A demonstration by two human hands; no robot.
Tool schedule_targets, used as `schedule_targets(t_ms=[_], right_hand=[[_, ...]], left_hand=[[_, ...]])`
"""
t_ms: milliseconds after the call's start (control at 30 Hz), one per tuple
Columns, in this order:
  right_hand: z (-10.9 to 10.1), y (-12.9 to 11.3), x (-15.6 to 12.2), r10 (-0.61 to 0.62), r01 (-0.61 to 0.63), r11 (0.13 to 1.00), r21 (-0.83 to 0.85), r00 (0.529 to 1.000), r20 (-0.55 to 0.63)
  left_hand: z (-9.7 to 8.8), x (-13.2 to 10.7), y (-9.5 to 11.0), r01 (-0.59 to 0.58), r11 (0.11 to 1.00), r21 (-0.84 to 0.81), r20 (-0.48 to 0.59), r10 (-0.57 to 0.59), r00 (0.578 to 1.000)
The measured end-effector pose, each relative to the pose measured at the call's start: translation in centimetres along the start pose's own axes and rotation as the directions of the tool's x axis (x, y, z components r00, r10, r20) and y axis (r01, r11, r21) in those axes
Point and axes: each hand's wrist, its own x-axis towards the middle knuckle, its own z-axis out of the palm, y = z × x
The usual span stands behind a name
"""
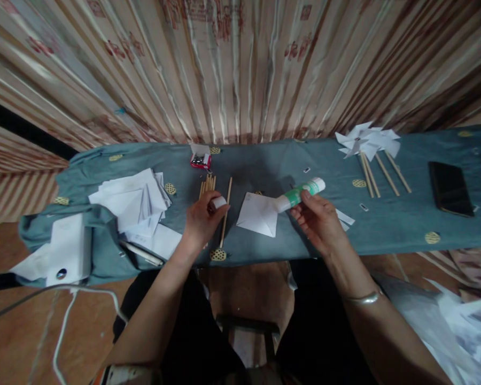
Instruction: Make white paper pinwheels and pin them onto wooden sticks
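Observation:
My right hand (318, 219) is closed around a green and white glue stick (299, 195), tilted with its lower left end at the corner of a folded white paper square (258, 215). In my left hand (203, 218), thumb and fingers pinch a small white cap (218, 202). A single wooden stick (226, 214) lies just beside that hand. Behind it rests a bundle of wooden sticks (208, 183), partly hidden by my fingers. Whether the glue stick's tip touches the paper, I cannot tell.
Paper pinwheels (369, 140) on sticks lie at the back right, near a dark phone (451, 188). Folded papers (130, 198) are piled left, by a white box-shaped device (68, 248) with a cable. A small red box (201, 159) stands behind the sticks. Paper strips (344, 218) lie right.

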Motion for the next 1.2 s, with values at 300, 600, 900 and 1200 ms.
schedule_targets(t_ms=[300, 600, 900, 1200], right_hand=[[-1.0, -0.8, 0.6, 0.059, -0.06, 0.989, 0.132, 0.998, 0.011], [-0.6, -1.1, 0.5, 0.151, -0.162, 0.955, 0.248, 0.987, 0.062], [1.0, -0.5, -0.4, 0.04, -0.054, 0.993, 0.107, 0.991, 0.129], [2.5, 0.9, -0.6, -0.017, 0.031, 0.997, -0.073, 0.983, 0.181]], left_hand=[[0.3, 0.9, -1.2, -0.224, 0.898, 0.38, 0.117, 0.194, 0.974], [-0.7, 0.6, -0.4, -0.373, 0.777, 0.507, 0.016, 0.424, 0.905], [4.4, -3.6, 2.9, -0.637, 0.739, 0.22, 0.349, 0.55, 0.759], [6.1, -4.2, 2.3, -0.565, 0.774, 0.288, 0.453, 0.409, 0.792]])
